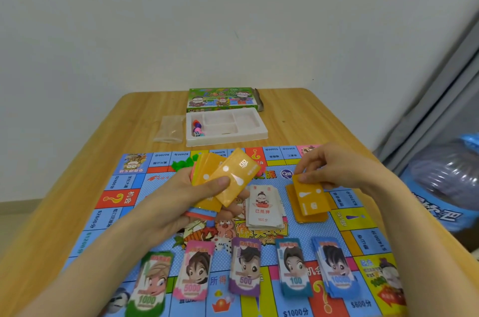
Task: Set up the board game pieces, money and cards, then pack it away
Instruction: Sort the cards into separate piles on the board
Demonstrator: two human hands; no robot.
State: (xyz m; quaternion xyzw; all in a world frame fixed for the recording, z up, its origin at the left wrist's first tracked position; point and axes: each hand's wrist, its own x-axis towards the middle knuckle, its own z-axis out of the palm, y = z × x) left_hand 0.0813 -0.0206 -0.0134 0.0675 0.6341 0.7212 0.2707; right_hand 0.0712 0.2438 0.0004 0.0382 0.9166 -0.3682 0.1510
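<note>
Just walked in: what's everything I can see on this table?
table: one, light wood, by the wall.
game board: one, mostly blue, spread over the near side.
game box: one, green, far edge.
tray: one, white, before the box.
dice and pawns: several, mixed colours, tray's left compartment.
plastic bag: one, clear, left of the tray.
money stacks: five, green, pink, purple, teal, blue, row along the board's near edge.
white cards: one pile, board centre.
orange card pile: one, right of the white cards.
green pieces: a few, behind the fanned cards.
fanned cards: one bunch, mostly orange, in the left hand.
hands: two; left hand grips the fanned cards, right hand pinches the orange card pile's top card.
</note>
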